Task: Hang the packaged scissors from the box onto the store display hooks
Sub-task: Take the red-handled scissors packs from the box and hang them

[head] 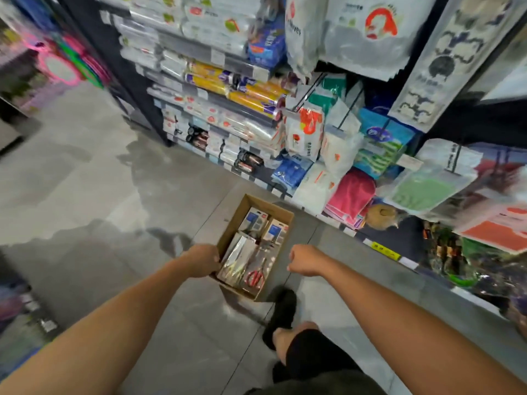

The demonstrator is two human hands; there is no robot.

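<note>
Evidently the pick-up step is only beginning: nothing has left the cardboard box (231,223), which sits on the floor just ahead of both hands. The left hand (204,260) is at the box's near-left wall, its fingers curled down over the rim and apparently gripping the cardboard to steady it. The right hand (305,260) hangs just right of the box, apart from it, its fingers drawn together into a loose fist that holds nothing. The packaged scissors (255,276) lie flat inside, between the two hands; the red-handled pack is nearest the right fingers, and more carded packs stand beyond it. Next, I judge, the right fingers must open, reach leftward into the box and pinch one pack by its card top, then carry it up to the display hooks (309,89), which are well above and beyond the fingertips. Glossy grey floor tiles (114,181) spread beneath; crowded shelves (216,98) of wrapped goods and hanging bags (370,47) fill the aisle.
</note>
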